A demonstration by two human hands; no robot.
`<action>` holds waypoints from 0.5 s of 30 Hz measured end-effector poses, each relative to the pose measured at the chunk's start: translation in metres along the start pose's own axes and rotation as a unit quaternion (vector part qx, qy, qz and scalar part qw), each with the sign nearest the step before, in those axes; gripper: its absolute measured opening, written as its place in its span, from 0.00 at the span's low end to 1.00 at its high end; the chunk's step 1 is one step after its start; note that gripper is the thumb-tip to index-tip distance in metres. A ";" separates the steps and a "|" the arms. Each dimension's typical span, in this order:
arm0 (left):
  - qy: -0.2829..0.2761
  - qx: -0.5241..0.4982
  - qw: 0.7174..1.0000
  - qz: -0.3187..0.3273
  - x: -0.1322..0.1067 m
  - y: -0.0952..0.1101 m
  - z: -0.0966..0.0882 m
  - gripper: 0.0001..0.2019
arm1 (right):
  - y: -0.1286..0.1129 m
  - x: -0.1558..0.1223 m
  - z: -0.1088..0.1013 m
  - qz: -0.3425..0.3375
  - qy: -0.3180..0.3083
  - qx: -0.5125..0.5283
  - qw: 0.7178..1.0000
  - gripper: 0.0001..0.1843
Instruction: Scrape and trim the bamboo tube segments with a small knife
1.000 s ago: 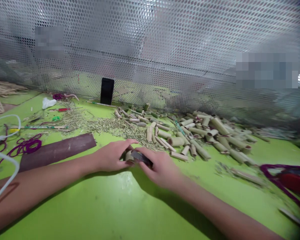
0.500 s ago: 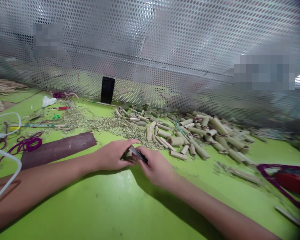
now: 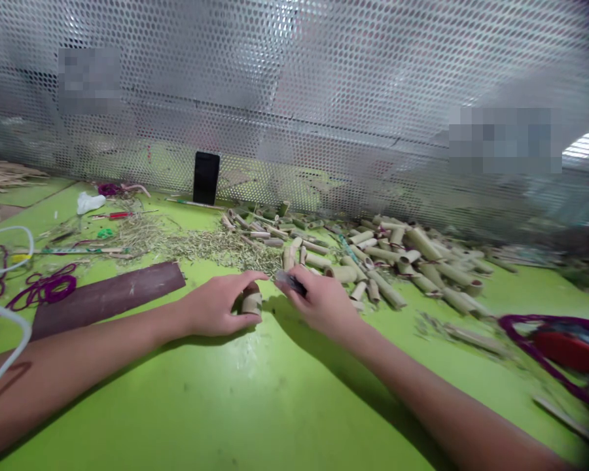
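Note:
My left hand (image 3: 218, 304) is closed around a short piece of bamboo tube (image 3: 252, 301), thumb on the near side and fingers on the far side, just above or on the green table (image 3: 177, 405). In my right hand (image 3: 324, 304) is a small knife (image 3: 290, 283) with a dark handle; its grey blade points left towards the bamboo piece. A small gap separates the blade from the bamboo. Several cut bamboo tubes (image 3: 343, 273) lie just beyond my right hand.
A pile of bamboo tubes (image 3: 422, 245) lies at the right, with shavings (image 3: 216, 245) beside it. A black phone (image 3: 206, 178) leans against the perforated metal screen (image 3: 275, 78). Left are a brown strip (image 3: 110, 297), purple cord (image 3: 53, 286) and white cable (image 3: 17, 353); a red object (image 3: 567, 350) is far right.
My right hand has drawn the knife away to the right from the bamboo piece, which now shows more fully in my left hand. The view has shifted slightly.

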State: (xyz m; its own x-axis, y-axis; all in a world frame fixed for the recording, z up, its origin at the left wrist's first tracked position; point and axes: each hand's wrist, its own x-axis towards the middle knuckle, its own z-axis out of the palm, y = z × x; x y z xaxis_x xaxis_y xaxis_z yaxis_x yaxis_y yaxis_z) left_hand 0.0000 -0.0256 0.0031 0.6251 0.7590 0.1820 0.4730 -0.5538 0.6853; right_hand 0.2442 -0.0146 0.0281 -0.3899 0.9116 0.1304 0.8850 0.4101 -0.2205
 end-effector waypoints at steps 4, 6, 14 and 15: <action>-0.005 0.000 1.000 -0.004 0.000 -0.001 0.000 0.32 | 0.004 0.001 0.004 0.001 -0.013 -0.032 0.999 0.14; -0.005 -0.002 1.000 -0.007 0.001 -0.001 0.000 0.33 | 0.001 -0.002 0.002 -0.014 -0.001 -0.014 1.000 0.15; 0.000 -0.003 1.000 -0.005 0.000 -0.001 -0.001 0.32 | -0.018 -0.017 0.000 -0.114 -0.033 0.038 0.992 0.19; 0.000 -0.004 1.000 -0.003 0.000 0.000 -0.001 0.32 | -0.020 -0.017 0.001 -0.113 -0.043 0.025 0.992 0.19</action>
State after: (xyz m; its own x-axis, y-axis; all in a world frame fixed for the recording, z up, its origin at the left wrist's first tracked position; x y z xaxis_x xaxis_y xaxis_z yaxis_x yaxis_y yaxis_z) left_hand -0.0004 -0.0252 0.0033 0.6222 0.7626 0.1771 0.4725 -0.5461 0.6918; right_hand 0.2330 -0.0385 0.0289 -0.5986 0.7949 0.0989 0.7603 0.6027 -0.2422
